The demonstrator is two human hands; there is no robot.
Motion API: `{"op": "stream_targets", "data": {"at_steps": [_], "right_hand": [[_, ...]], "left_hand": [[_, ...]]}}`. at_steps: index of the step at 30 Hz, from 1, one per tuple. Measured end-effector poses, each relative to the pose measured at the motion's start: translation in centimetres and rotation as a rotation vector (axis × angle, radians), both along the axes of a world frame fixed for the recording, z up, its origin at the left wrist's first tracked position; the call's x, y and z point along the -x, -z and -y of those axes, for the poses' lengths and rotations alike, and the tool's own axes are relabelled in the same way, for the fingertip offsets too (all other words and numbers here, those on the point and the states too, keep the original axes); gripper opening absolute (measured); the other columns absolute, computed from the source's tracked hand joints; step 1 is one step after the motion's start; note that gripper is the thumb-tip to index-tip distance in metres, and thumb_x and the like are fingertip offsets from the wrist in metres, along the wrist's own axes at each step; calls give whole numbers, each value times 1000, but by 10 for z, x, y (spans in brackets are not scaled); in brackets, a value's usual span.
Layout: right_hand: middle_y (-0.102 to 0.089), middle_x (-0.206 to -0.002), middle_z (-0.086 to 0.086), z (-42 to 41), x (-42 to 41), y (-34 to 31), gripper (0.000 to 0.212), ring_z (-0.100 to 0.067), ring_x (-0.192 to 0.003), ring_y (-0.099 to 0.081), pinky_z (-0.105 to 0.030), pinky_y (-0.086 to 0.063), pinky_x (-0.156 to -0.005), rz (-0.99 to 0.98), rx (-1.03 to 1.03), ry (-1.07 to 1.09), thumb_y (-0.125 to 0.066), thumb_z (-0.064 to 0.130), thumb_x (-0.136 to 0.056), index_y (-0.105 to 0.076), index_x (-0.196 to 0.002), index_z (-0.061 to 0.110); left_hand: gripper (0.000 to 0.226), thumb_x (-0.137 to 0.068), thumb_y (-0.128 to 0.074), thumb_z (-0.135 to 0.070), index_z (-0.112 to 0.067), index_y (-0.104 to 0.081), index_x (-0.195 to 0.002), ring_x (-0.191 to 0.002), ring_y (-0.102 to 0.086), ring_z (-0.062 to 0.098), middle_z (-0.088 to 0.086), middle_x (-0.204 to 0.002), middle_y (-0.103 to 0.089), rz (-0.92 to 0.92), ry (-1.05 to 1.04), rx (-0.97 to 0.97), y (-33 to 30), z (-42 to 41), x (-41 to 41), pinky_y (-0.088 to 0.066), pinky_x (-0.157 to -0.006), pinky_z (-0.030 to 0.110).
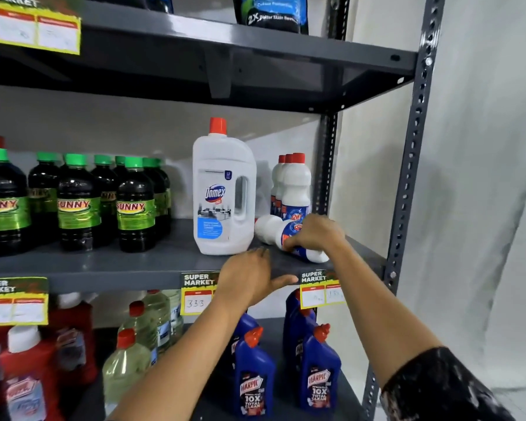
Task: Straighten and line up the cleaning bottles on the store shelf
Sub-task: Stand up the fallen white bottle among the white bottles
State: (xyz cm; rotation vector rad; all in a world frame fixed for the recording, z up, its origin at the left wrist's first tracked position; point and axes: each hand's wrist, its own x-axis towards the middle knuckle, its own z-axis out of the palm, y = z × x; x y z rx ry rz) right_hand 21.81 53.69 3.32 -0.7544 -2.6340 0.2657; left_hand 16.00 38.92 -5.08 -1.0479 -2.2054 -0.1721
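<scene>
A small white bottle [272,230] with a blue label lies on its side at the right end of the middle shelf [104,265]. My right hand [315,233] is closed around its middle. Behind it, several matching white bottles with red caps [292,183] stand upright in a row running toward the back. A large white Domex jug [223,192] with a red cap stands upright just left of them. My left hand [249,279] rests flat on the shelf's front edge below the jug, fingers apart, holding nothing.
Several dark Sunny bottles with green caps [76,199] stand on the left of the middle shelf. Blue Harpic bottles [286,369], clear bottles and red bottles fill the shelf below. Price tags [321,288] hang from the shelf edge. A perforated steel upright [407,183] bounds the right side.
</scene>
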Motion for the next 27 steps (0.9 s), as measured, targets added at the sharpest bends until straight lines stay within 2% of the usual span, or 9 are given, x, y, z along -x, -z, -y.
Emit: {"op": "stream_targets", "data": {"at_steps": [2, 5, 9, 12, 14, 16, 19, 22, 27], "right_hand": [[-62, -93, -2, 5, 0, 8, 63, -21, -83, -59, -30, -48, -69, -68, -82, 30, -74, 56, -63, -57, -106, 13], [-67, -105, -6, 5, -1, 16, 67, -26, -95, -65, -35, -53, -75, -235, -21, 45, -73, 53, -66, -56, -118, 14], [-67, -113, -9, 6, 4, 30, 75, -31, -102, -64, -39, -54, -82, -479, 37, 22, -70, 59, -68, -48, -125, 14], [-54, -130, -15, 10, 11, 38, 80, -36, -118, -53, -53, -46, -97, -541, 95, -16, -66, 52, -78, -35, -138, 11], [-40, -142, -18, 13, 16, 42, 83, -39, -131, -40, -55, -37, -106, -544, 186, -59, -64, 41, -85, -21, -147, 7], [-30, -148, -20, 12, 21, 44, 86, -38, -135, -35, -52, -34, -111, -569, 331, -149, -64, 29, -88, -12, -150, 4], [-38, -143, -18, 0, 19, 45, 82, -32, -125, -49, -39, -44, -105, -630, 536, -187, -74, 19, -80, -24, -144, 6], [-54, -132, -13, -8, 17, 43, 86, -29, -116, -57, -40, -51, -95, -641, 518, -113, -87, 28, -64, -38, -132, 9], [-46, -136, -16, 0, 22, 42, 97, -33, -121, -53, -41, -49, -95, -653, 443, -27, -89, 37, -60, -32, -132, 7]], "left_hand": [[79, -79, -28, -82, -16, -56, -113, -98, -64, 21, 3, -112, -66, -16, 10, -8, 0, 2, -3, -45, -65, 31], [77, -80, -26, -81, -16, -57, -107, -93, -64, 21, 4, -107, -67, -23, 17, 3, -2, 4, -5, -39, -61, 29], [84, -79, -22, -83, -14, -59, -108, -94, -64, 23, 6, -110, -65, -24, -15, 35, -4, 2, -5, -47, -63, 32], [86, -78, -20, -84, -14, -60, -107, -92, -65, 22, 5, -109, -66, -42, -32, 50, -4, 1, -5, -49, -62, 32], [84, -79, -22, -83, -13, -59, -109, -92, -65, 21, 6, -111, -66, -44, -36, 47, -3, 1, -6, -49, -62, 32], [85, -80, -24, -82, -13, -58, -115, -99, -64, 22, 7, -118, -64, -29, -40, 36, -2, 1, -7, -50, -66, 32], [88, -80, -25, -82, -12, -55, -123, -109, -61, 23, 8, -129, -60, -9, -44, 30, 0, 0, -8, -51, -74, 34], [91, -79, -24, -83, -12, -55, -126, -113, -59, 22, 7, -131, -59, 4, -36, 28, -2, 1, -6, -52, -79, 35], [91, -78, -24, -83, -12, -56, -124, -111, -60, 21, 7, -128, -61, 11, -34, 25, -4, 2, -5, -52, -78, 34]]}}
